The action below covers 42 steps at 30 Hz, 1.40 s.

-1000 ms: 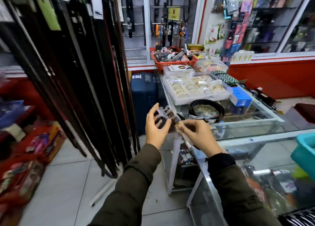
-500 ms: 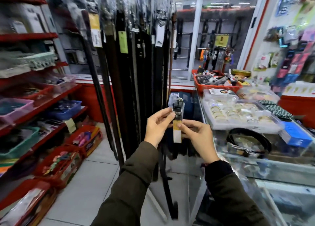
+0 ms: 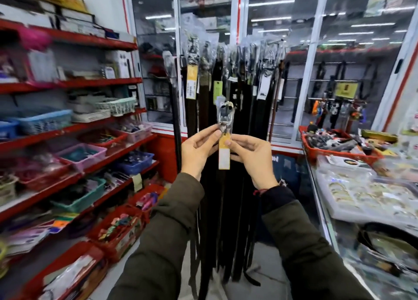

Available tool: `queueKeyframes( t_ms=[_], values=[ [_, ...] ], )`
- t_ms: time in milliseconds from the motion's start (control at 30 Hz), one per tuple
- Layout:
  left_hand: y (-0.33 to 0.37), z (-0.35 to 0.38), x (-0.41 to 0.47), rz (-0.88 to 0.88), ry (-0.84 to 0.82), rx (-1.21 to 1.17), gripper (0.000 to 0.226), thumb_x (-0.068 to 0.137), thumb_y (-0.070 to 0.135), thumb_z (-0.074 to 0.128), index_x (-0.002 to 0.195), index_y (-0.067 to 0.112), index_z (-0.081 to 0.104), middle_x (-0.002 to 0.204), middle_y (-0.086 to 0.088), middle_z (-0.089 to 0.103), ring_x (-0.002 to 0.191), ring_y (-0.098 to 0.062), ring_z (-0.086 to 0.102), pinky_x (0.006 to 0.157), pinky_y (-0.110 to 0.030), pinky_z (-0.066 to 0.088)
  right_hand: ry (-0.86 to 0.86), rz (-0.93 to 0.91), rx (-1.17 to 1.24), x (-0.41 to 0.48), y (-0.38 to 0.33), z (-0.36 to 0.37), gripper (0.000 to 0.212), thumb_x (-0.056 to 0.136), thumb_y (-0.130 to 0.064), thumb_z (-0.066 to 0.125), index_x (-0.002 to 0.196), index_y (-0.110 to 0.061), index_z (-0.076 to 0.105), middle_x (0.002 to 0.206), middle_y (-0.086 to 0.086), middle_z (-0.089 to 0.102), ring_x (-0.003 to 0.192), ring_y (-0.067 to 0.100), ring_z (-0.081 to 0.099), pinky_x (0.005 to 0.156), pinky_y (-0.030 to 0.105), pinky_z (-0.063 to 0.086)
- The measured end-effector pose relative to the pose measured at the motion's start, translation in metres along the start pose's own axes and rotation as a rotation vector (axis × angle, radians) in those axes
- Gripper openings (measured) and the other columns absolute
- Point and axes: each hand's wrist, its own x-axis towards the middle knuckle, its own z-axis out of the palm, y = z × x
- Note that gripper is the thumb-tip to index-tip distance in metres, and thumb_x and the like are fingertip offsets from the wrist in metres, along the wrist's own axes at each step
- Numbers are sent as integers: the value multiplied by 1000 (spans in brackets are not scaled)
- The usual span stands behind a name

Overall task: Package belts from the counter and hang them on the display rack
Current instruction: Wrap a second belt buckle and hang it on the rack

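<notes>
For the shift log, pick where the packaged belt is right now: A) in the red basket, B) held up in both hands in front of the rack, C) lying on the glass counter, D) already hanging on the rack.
B: the left hand and right hand both pinch the packaged belt near its yellow tag, in front of the rack of hanging belts.

Shelves (image 3: 67, 127) stand left, the counter (image 3: 334, 232) right, the display rack (image 3: 228, 91) between, behind both hands.

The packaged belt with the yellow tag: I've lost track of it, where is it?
Head view, centre: the packaged belt with the yellow tag is pinched between the left hand and right hand, before the rack of hanging black belts.
</notes>
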Motion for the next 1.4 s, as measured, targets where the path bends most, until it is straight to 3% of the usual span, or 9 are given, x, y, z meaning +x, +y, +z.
queueKeyframes(
  t_ms=[367,533,667,867,1033,1133,1233,1300,1400],
  values=[
    [95,-10,61,228,63,-12,34,93,8,69,127,5,68,117,-16,75,101,-20,74,80,-28,63,-23,-188,205,69,-70,76,26,85,-5,79,109,-5,70,95,16,80,84,20,79,68,30,64],
    [128,-6,90,296,115,-20,34,94,9,69,128,7,67,120,-17,74,105,-23,73,80,-30,64,-13,-266,163,107,-93,102,19,90,-7,75,108,-5,77,102,17,80,101,34,77,84,51,64],
    [138,-5,112,270,128,-4,32,96,9,67,127,13,67,117,-14,74,97,-21,72,68,-29,64,7,-242,130,129,-101,115,17,90,-8,73,107,-7,78,101,17,80,97,38,77,81,58,63],
    [136,-10,133,192,134,86,32,95,12,68,126,15,70,108,-10,76,92,-20,73,62,-26,59,21,-129,141,141,-98,120,17,92,-6,72,108,-3,76,103,20,79,97,40,77,68,45,66],
    [125,-14,139,140,99,108,28,95,14,67,123,17,70,102,-9,75,73,-12,70,53,-23,58,15,-103,136,144,-85,115,9,92,-7,72,93,-15,75,96,17,78,87,31,76,64,39,66],
    [116,-14,146,128,110,143,31,95,14,68,126,18,70,99,-5,76,76,-14,71,60,-27,59,30,-97,82,148,-78,112,11,92,-7,71,100,-12,76,103,20,78,95,33,78,68,42,67],
    [104,-14,152,223,156,260,32,96,10,65,126,19,70,98,-2,77,94,-21,73,78,-34,62,36,-143,-15,151,-70,108,17,94,-5,66,108,-7,76,106,19,77,97,32,77,70,44,67],
    [91,-14,149,356,186,451,35,98,11,59,131,19,66,116,-4,75,110,-19,69,100,-39,56,66,-244,-189,149,-61,103,21,96,-8,62,112,-12,77,106,12,78,95,28,77,75,45,66],
    [65,-14,131,553,195,764,45,102,20,49,147,19,51,148,-3,55,134,-17,52,116,-37,41,107,-432,-547,136,-44,89,29,98,-15,57,124,-17,70,119,2,73,105,20,70,92,37,58]
  ],
)
